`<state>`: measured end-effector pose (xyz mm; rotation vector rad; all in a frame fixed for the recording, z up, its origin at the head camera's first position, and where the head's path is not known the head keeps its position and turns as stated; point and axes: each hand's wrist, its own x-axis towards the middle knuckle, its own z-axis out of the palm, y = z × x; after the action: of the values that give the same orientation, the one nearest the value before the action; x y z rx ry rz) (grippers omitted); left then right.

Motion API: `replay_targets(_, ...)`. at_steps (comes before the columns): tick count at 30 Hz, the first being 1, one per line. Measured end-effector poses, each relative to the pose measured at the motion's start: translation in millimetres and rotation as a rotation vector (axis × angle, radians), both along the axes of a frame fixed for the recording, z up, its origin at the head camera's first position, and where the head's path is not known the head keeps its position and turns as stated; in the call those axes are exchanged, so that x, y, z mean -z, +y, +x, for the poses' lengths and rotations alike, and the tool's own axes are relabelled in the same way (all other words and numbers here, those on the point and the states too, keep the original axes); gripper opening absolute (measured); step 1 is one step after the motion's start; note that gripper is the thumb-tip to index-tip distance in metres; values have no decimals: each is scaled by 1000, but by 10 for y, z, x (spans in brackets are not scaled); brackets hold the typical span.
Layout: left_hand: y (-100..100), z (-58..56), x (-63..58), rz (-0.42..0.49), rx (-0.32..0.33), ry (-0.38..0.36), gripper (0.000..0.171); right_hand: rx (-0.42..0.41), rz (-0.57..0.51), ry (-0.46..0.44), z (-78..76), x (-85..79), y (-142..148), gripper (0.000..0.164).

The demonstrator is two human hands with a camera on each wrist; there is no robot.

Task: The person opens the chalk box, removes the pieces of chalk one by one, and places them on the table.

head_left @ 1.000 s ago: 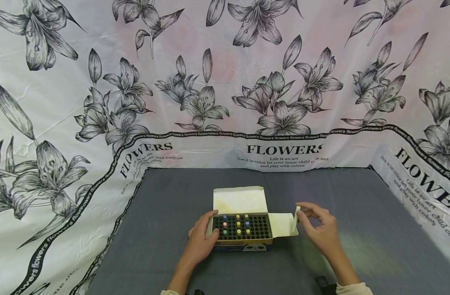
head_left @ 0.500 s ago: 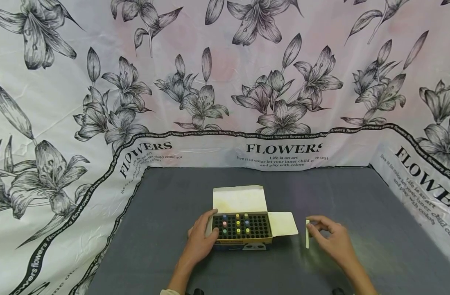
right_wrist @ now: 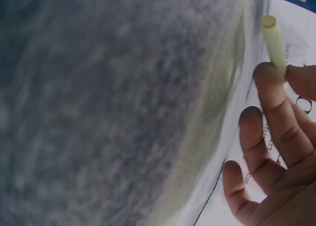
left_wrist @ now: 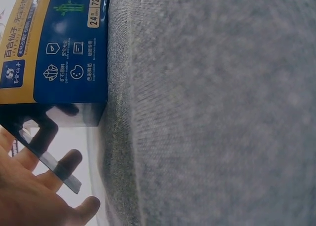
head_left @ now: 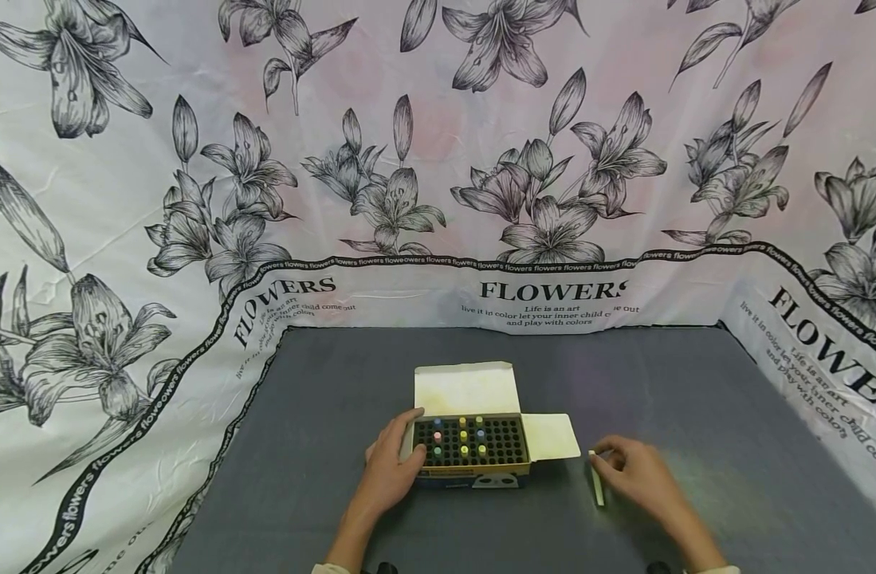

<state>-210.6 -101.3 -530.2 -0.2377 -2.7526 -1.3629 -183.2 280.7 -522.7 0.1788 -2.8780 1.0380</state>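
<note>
An open cardboard chalk box [head_left: 448,481], dark blue and yellow outside, stands on the grey table. Its black holder [head_left: 509,438] is full of round holes; several pink, blue, green and yellow chalk sticks [head_left: 464,436] poke up from them. My left hand [head_left: 390,464] grips the box's left end, thumb at the front corner; the left wrist view shows its fingers around a flap there [left_wrist: 61,174]. Right of the box, my right hand [head_left: 637,472] pinches a pale yellow-green chalk stick [head_left: 598,488] by its upper end between thumb and index finger. It slants, lower end close over the table.
The box's white lid [head_left: 466,388] is folded back, and a white side flap [head_left: 552,437] sticks out to the right, between box and right hand. A white flower-printed cloth [head_left: 380,295] rises along the back and sides of the grey table [head_left: 351,363].
My right hand has carried the chalk stick from beside the right flap outward to the right, then down toward the table, and the stick has tilted. The left hand and box stay put.
</note>
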Motion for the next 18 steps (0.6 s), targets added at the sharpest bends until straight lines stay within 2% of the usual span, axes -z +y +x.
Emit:
replay_targets(5,-7,-1,-3,0,2,0,53,24,90,-21,-18,20,-26,14)
replay_targets(11,-7,-4,-2,-5,0,8,53,43,224,29,-7,28,-61,13)
replay_targets(18,-22,-14,5,-16,7,4,54,43,273,12,0,23,-93,15)
